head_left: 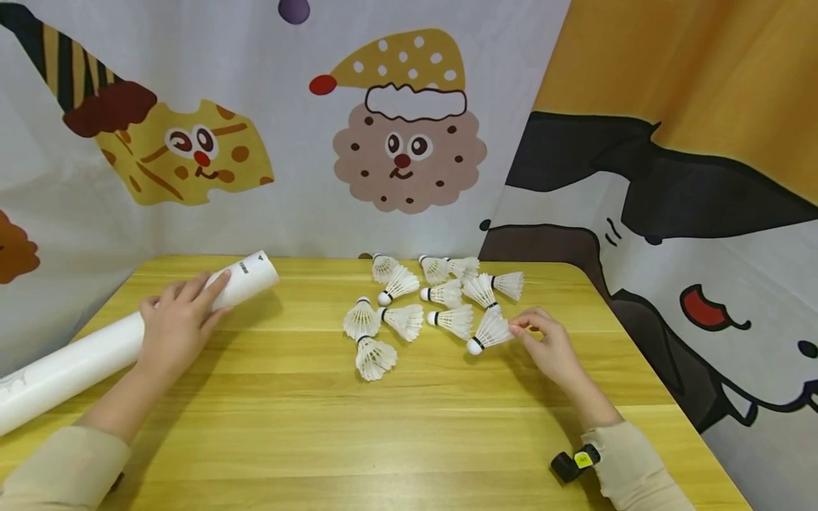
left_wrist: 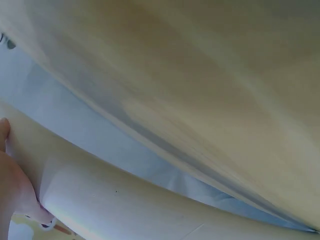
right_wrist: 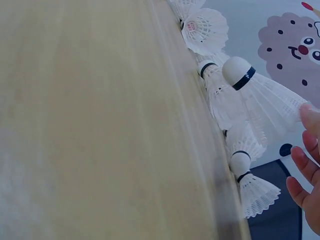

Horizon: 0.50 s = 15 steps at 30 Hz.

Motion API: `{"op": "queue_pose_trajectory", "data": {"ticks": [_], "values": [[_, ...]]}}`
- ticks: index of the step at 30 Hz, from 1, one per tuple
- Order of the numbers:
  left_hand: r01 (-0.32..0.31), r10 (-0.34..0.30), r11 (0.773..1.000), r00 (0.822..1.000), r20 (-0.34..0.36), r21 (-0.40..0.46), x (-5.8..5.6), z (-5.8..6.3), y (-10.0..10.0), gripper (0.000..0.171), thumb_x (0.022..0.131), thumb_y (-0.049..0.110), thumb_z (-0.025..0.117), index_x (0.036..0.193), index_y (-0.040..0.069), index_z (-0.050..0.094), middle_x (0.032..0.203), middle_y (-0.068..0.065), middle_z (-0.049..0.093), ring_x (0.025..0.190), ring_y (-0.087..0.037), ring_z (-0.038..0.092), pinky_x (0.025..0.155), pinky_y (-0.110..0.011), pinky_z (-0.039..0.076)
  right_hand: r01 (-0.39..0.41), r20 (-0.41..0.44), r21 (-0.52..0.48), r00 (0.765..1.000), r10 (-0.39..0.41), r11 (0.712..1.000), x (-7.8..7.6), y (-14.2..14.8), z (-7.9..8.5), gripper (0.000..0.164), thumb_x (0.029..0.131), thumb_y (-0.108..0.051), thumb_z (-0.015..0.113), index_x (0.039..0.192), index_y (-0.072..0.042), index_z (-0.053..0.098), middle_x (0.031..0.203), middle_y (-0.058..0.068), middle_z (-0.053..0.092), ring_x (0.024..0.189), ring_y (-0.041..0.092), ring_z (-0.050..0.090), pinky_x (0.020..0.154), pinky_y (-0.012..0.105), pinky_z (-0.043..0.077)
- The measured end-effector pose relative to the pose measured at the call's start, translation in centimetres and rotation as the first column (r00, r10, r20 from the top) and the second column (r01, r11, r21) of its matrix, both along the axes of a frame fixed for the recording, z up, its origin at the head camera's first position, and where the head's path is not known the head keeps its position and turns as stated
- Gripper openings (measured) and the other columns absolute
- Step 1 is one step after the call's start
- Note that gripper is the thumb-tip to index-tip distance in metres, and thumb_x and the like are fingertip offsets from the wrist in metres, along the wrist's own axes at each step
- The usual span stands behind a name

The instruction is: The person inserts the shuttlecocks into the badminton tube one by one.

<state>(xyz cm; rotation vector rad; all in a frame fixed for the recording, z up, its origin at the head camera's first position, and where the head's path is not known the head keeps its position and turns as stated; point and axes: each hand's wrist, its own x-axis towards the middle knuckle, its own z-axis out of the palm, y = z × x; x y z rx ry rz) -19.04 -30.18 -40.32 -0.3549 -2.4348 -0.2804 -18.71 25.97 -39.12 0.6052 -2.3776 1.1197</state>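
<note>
While the left hand gripped the white cylindrical tube near the left edge of the yellowish wooden worktop, the right hand pinched just one white, skirted shuttlecock; the other shuttlecocks lay loose toward the far edge, so most work seemed left

1. Head: above the table's near edge, facing forward and down, well back.
2. Left wrist: table's left side, nearly upside down, close to the tube, shared with 1.
3. Right wrist: low over the table, rolled sideways, facing nearby shuttlecocks, shared with 1.
</note>
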Motion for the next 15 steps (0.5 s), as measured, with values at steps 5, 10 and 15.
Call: {"op": "queue_pose_trajectory", "data": {"ticks": [5,10,15], "values": [[0.03,-0.028,0.999,0.999,-0.043,0.032,0.2,0.7,0.7,0.055,0.093,0.051,0.051,0.142,0.024,0.049,0.131,-0.017,0.052,0.108,-0.046,0.046,0.081,-0.065,0.025,0.011,-0.023,-0.034,1.0,-0.012,0.999,0.3,-0.1,0.7,0.009,0.082,0.015,0.067,0.082,0.006,0.066,0.084,0.016,0.063,0.084,0.018,0.054,0.074,0.029,0.039],[0.051,-0.048,0.997,0.997,-0.055,0.058,0.4,1.5,2.1,0.063,0.082,0.026,0.075,0.14,0.023,0.052,0.131,-0.016,0.052,0.109,-0.046,0.046,0.08,-0.064,0.026,0.042,-0.059,-0.071,0.997,-0.047,0.997,0.7,-0.4,1.8,0.009,0.08,0.017,0.067,0.082,0.008,0.067,0.081,0.017,0.061,0.081,0.015,0.052,0.074,0.021,0.035],[0.09,-0.085,0.993,0.994,-0.069,0.071,0.8,2.4,3.7,0.071,0.074,0.018,0.081,0.139,0.022,0.053,0.131,-0.015,0.053,0.109,-0.046,0.046,0.078,-0.062,0.027,0.059,-0.106,-0.099,0.992,-0.07,0.993,0.9,-0.6,2.6,0.011,0.078,0.02,0.066,0.081,0.009,0.066,0.079,0.018,0.06,0.079,0.011,0.051,0.074,0.02,0.033]]}}
